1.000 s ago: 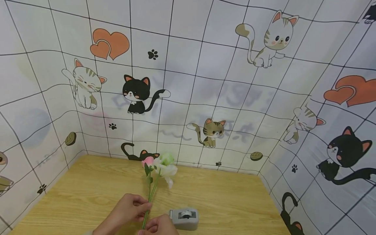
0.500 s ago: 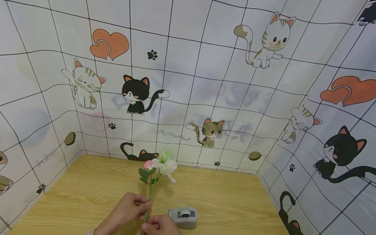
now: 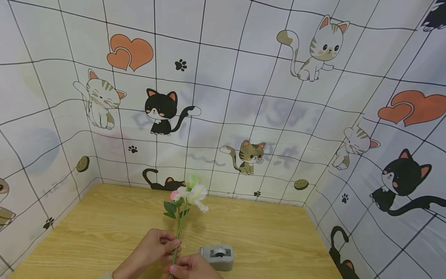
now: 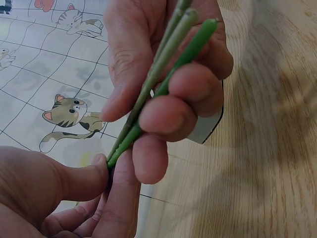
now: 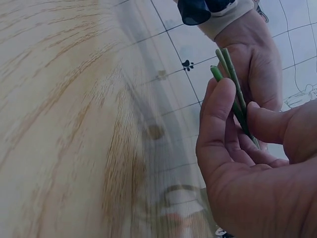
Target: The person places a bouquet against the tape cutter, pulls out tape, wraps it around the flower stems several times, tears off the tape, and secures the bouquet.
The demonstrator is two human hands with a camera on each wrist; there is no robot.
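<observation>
Three artificial flowers stand bunched together in the head view: a pink bud, a white bloom and a pale green one. My left hand pinches their green stems between thumb and fingers, about midway down. Below it my right hand holds the lower part of the same stems. Up close in the left wrist view, the cut stem ends poke out past the fingers of the right hand. Just right of the hands sits a grey tape dispenser.
The wooden table extends around the hands. Behind and beside it hangs a white grid-patterned cloth printed with cats, hearts and paws.
The flower heads have turned and shifted slightly left, and the bud's green leaves show more. My right hand has moved slightly right along the stems; my left hand stays nearly in place.
</observation>
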